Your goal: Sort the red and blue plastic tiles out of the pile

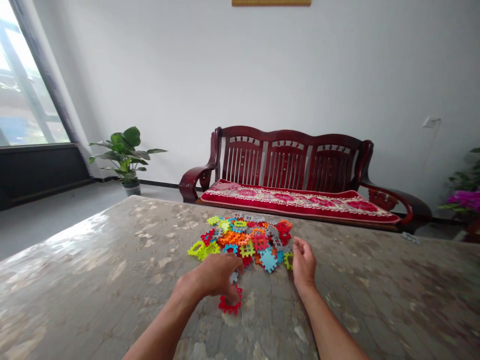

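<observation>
Well, from where I stand, the person's left hand (215,275) is over the near edge of a loose heap of bright plastic interlocking pieces (236,238), its fingers (235,262) and thumb apart. That thumb overlaps a red, notched, square plastic piece (230,306) lying nearest the person; I can't tell whether it presses on it. Between thumb and fingers shows 1 small grey plastic piece (234,277), partly hidden.

The right hand (304,265) is at the heap's other side, fingers bunched and slightly curled. Just left of them is a lime-green plastic piece with an open middle (288,260); whether they grip it I can't tell. Between the 2 hands, a pale-blue notched plastic square (269,260) leans at the heap's front, a red windowed plastic square (260,242) just behind it.

All this sits on a bench with a mottled grey-brown covering (123,260). Well to the right of the right fingers, 1 grey plastic piece (411,238) lies alone near the far edge. Beyond both hands stands a dark-red wooden settee (287,162) with 3 slatted back panels and a red floral seat cloth (285,197).
</observation>
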`<state>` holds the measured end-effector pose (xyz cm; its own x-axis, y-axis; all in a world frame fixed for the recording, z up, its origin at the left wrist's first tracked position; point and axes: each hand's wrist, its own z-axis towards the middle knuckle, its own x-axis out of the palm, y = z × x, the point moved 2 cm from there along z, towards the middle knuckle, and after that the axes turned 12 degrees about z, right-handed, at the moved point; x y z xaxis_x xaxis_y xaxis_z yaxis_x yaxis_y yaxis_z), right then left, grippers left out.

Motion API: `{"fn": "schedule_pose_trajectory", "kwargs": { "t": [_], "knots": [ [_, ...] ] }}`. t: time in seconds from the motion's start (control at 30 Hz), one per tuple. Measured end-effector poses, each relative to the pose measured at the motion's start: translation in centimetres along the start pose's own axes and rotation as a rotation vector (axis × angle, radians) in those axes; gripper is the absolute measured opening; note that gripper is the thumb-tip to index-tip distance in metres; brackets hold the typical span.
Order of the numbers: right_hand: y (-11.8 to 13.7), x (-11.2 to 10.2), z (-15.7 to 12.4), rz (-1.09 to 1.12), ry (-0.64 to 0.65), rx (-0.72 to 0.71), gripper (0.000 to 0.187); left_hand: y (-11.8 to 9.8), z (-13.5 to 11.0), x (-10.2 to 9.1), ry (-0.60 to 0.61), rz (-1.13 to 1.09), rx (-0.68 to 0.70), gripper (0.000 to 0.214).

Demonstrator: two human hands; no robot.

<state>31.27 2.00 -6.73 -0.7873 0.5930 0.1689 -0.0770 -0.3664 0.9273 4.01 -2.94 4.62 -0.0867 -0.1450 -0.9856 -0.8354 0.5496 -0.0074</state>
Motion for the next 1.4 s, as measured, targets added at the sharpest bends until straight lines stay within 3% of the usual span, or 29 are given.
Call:
{"fn": "schedule_pose_trajectory", "kwargs": {
  "t": [0.13, 0.3, 0.43, 0.53, 0.7, 0.93, 1.03, 1.13, 1.2, 1.27, 1.4],
  "knots": [
    [-0.2, 0.0, 0.0, 0.033, 0.003, 0.022, 0.04, -1.5, 0.0, 1.2, 0.184, 0.152, 0.032, 0.063],
    [-0.6, 0.1, 0.1, 0.055, 0.021, 0.056, 0.038, -2.1, 0.6, 2.0, 0.222, 0.174, 0.048, 0.062],
    [-0.4, 0.1, 0.0, 0.057, 0.027, 0.067, 0.036, -1.1, 0.9, 2.5, 0.238, 0.084, 0.049, 0.057],
    [-0.4, 0.1, 0.0, 0.059, 0.021, 0.059, 0.035, 0.0, 1.0, 2.8, 0.211, 0.001, 0.026, 0.04],
    [-0.6, 0.1, 0.1, 0.05, 0.038, 0.057, 0.035, 2.0, 1.4, 2.3, -0.01, -0.169, 0.014, 0.01],
    [-0.8, 0.1, 0.2, 0.041, 0.041, 0.058, 0.033, 6.8, 2.2, 2.4, -0.459, -0.427, -0.421, 0.025],
    [-0.8, 0.1, 0.1, 0.031, 0.044, 0.05, 0.033, 8.1, 2.4, 3.1, -0.62, -0.546, -0.501, 0.039],
    [-0.8, 0.1, 0.1, 0.027, 0.037, 0.047, 0.033, 8.4, 2.3, 3.0, -0.705, -0.549, -0.517, 0.045],
    [-0.7, 0.1, 0.1, 0.034, 0.033, 0.051, 0.034, 8.1, 2.0, 2.4, -0.687, -0.501, -0.489, 0.038],
    [-0.7, 0.1, 0.1, 0.037, 0.036, 0.051, 0.034, 7.3, 1.7, 1.8, -0.574, -0.444, -0.418, 0.027],
    [-0.8, 0.1, 0.1, 0.017, 0.046, 0.041, 0.033, 4.6, 1.5, 1.9, -0.146, -0.269, -0.208, 0.014]
  ]
}}
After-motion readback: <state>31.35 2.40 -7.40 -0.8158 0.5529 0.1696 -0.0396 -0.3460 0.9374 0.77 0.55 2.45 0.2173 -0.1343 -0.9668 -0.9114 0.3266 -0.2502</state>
